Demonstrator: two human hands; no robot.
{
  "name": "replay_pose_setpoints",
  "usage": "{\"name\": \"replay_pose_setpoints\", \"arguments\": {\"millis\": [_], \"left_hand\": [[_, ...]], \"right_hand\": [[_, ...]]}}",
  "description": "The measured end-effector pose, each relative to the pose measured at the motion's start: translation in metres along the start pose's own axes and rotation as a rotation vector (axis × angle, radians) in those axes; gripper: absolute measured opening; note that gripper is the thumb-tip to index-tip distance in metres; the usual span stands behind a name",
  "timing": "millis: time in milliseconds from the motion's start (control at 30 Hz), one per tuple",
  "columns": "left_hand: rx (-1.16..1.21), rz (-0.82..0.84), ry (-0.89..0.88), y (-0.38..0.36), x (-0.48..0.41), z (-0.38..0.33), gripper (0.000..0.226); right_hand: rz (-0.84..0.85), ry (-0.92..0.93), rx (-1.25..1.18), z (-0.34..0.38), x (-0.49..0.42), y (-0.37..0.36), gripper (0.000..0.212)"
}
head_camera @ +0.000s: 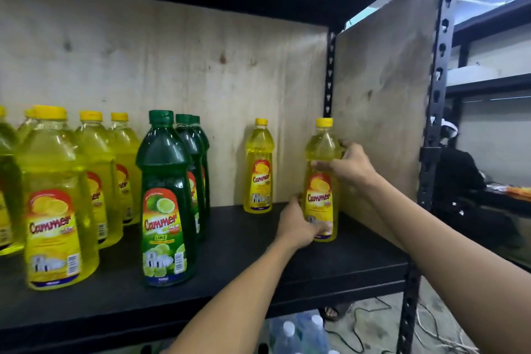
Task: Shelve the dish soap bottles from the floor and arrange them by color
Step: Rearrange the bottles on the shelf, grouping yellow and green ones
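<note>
Here, fingers (321,165) of both hands clasp the upright yellow bottle (321,201).

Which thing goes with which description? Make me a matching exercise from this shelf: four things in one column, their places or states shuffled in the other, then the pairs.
Things
1. front green lime bottle
2. yellow bottle by the side panel
3. lone yellow bottle
4. big front yellow bottle

Descriptions
A. stands alone against the back wall
B. held by the left hand low and the right hand high
C. nearest on the far left
D. heads a row of dark bottles

Pairs: 1-D, 2-B, 3-A, 4-C
</note>
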State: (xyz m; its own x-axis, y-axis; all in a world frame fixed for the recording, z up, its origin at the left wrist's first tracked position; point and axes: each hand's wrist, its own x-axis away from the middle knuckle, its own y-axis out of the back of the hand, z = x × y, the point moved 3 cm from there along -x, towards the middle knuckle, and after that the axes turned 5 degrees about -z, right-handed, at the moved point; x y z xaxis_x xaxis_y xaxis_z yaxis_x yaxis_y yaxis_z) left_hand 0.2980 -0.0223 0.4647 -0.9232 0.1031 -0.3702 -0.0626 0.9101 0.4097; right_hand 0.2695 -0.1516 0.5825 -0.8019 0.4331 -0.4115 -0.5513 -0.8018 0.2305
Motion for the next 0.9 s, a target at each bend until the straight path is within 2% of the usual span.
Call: {"name": "replay_pose_setpoints", "arguments": {"millis": [100,233,367,533,600,667,733,800,833,900], "left_hand": [[-0.03,-0.154,0.003,0.026,-0.002,0.012,0.094],[-0.147,-0.261,0.075,0.061,-0.008,0.033,0.099],[-0.149,-0.314,0.149,0.08,-0.017,0.044,0.101],[-0.193,-0.308,0.148,0.085,-0.013,0.044,0.102],[-0.195,-0.298,0.144,0.086,-0.011,0.041,0.101],[-0.188,-0.27,0.159,0.088,-0.009,0.037,0.1],[-0.19,-0.251,0.19,0.088,-0.004,0.031,0.101],[-0.232,-0.342,0.162,0.088,0.006,0.021,0.106],[-0.286,-0.452,0.056,0.088,0.013,0.014,0.103],[-0.377,-0.682,-0.329,0.083,0.025,-0.005,0.085]], "right_hand": [[0.204,0.038,-0.125,0.007,0.0,-0.03,0.079],[0.372,0.039,-0.249,0.012,-0.002,-0.077,0.078],[0.451,0.053,-0.269,0.016,-0.006,-0.111,0.073],[0.51,0.064,-0.257,0.015,-0.009,-0.116,0.063],[0.525,0.082,-0.227,0.017,-0.007,-0.113,0.071],[0.529,0.092,-0.164,0.02,-0.005,-0.108,0.088],[0.438,0.121,-0.076,0.023,-0.005,-0.094,0.094],[0.23,0.161,-0.061,0.022,-0.009,-0.073,0.079],[0.097,0.172,-0.069,0.02,-0.01,-0.061,0.068],[-0.171,0.178,-0.052,0.012,-0.013,-0.038,0.055]]}}
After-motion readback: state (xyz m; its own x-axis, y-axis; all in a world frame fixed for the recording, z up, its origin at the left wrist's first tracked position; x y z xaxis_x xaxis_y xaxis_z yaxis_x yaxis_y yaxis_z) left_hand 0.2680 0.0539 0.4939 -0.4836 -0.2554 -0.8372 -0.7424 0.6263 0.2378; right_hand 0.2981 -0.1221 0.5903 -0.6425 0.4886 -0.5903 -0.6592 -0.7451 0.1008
